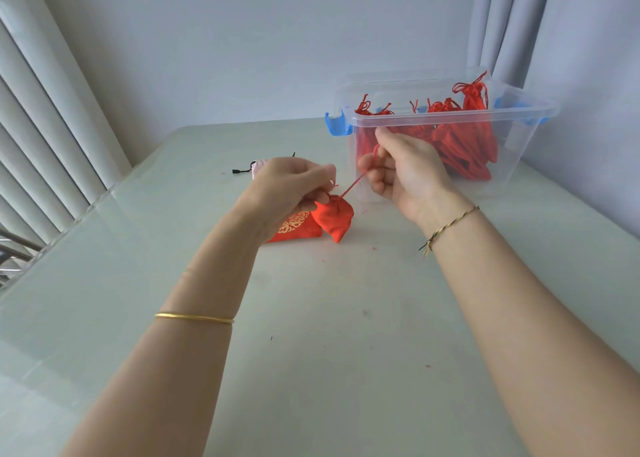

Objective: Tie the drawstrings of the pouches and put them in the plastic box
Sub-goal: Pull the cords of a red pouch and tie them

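A small red pouch (335, 218) hangs just above the table, its neck gathered. My left hand (291, 186) pinches the pouch's neck and one end of its red drawstring. My right hand (401, 169) pulls the other red drawstring (353, 185) taut up and to the right. A second red pouch with gold embroidery (294, 230) lies flat on the table under my left hand. The clear plastic box (519, 138) with blue latches stands at the back right, holding several red tied pouches (464, 134).
A pink pouch with a black cord (254, 167) lies behind my left hand. The pale table (329, 318) carries small red lint specks. Vertical blinds line the left side, a curtain hangs behind the box, and the table's left edge is close to a metal rail.
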Action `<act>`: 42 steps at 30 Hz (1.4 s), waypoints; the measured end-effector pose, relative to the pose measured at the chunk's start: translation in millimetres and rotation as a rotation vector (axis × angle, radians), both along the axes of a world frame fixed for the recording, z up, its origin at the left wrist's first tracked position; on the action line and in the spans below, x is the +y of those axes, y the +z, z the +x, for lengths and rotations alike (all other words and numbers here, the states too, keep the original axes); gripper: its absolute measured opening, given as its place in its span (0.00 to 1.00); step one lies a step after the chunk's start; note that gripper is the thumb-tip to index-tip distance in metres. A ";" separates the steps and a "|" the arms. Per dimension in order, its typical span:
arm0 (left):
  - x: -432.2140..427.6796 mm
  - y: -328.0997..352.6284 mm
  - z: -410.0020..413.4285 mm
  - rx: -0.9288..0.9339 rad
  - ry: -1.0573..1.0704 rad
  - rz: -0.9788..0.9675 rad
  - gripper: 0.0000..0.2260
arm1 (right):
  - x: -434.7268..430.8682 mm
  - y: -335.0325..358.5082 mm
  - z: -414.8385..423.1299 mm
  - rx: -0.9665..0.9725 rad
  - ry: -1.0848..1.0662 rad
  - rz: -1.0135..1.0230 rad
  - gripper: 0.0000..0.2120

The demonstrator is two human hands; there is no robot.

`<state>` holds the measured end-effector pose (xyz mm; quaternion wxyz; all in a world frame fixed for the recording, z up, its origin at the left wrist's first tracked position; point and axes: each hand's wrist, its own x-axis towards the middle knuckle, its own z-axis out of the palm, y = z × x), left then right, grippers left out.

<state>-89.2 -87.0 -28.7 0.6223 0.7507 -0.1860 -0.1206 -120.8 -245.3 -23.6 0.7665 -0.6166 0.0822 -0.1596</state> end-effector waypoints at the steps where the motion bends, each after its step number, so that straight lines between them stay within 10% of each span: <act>1: -0.5 0.4 -1.0 -0.027 -0.010 0.051 0.06 | 2.1 3.0 -0.8 -0.027 0.013 -0.010 0.17; 20: -6.0 1.6 -5.1 0.049 -0.032 -0.009 0.09 | 14.7 0.7 -5.1 0.202 0.204 -0.387 0.04; 34: -3.7 0.2 -2.0 0.114 0.161 -0.122 0.06 | 15.3 -7.4 -1.0 -0.027 0.126 -0.512 0.22; 42: -3.0 1.2 -1.6 0.114 0.216 -0.139 0.04 | 16.0 -12.9 4.6 -0.190 0.096 -0.845 0.07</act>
